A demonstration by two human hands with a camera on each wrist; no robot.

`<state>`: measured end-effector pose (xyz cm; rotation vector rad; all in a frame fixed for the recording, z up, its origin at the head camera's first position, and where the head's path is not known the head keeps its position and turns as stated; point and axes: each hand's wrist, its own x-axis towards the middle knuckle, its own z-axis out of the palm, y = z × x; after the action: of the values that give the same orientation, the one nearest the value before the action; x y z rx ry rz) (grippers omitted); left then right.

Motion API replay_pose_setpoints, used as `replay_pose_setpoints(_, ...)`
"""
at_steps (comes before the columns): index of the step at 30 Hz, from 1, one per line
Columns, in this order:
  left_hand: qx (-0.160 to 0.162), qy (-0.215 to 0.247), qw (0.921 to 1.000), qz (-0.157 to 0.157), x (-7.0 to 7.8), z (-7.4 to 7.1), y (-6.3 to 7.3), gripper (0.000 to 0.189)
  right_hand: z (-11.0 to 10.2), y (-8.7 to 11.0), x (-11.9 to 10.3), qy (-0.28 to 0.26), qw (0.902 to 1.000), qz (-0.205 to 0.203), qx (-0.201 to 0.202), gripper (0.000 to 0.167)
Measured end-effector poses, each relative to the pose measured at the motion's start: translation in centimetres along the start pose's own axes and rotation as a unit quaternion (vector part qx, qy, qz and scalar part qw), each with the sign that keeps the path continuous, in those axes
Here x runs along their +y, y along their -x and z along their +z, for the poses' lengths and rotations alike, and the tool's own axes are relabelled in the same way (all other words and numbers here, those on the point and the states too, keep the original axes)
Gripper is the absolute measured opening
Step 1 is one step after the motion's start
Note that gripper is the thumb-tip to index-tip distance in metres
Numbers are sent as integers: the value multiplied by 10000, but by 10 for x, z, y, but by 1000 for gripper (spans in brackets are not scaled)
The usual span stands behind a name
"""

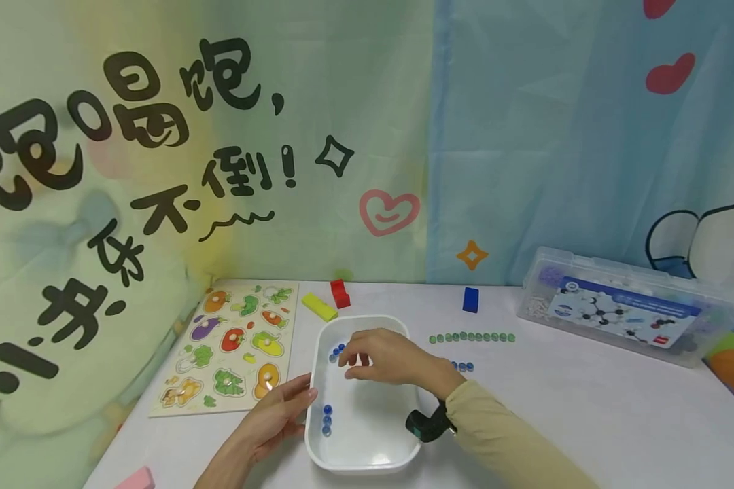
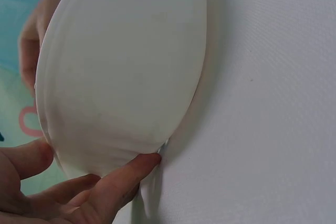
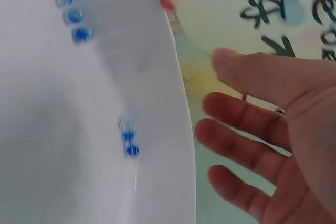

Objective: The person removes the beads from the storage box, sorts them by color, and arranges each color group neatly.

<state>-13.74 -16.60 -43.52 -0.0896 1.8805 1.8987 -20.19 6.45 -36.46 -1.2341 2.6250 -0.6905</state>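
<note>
A white tray (image 1: 373,435) sits before me, and my left hand (image 1: 275,415) grips its left side. In the left wrist view the thumb is at the rim and the fingers lie against the tray's outer wall (image 2: 126,66). Over the tray's far left part hovers my right hand (image 1: 387,356), fingers loosely bent, with nothing seen in them. Inside the tray, three blue glass marbles (image 1: 327,420) line up at the near left. A second little group of blue marbles (image 3: 129,136) lies farther back, partly beside my right fingers in the head view.
Right of the tray lie a row of green marbles (image 1: 472,337) and some blue marbles (image 1: 463,366), partly covered by my arm. A vegetable puzzle board (image 1: 232,360) is at left. Yellow (image 1: 320,306), red (image 1: 340,294) and blue blocks (image 1: 471,299) and a clear box (image 1: 630,305) stand behind.
</note>
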Motion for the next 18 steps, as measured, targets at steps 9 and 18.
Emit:
replay_pose_setpoints(9,-74,33,9999,62,-2,-2,0,73,36,-27,-16,781,9907,86,-1115,15)
replay_pose_setpoints(18,-80,-10,9999,69,-1,-2,1,67,56,-28,-19,860,9861,91,-1417,14)
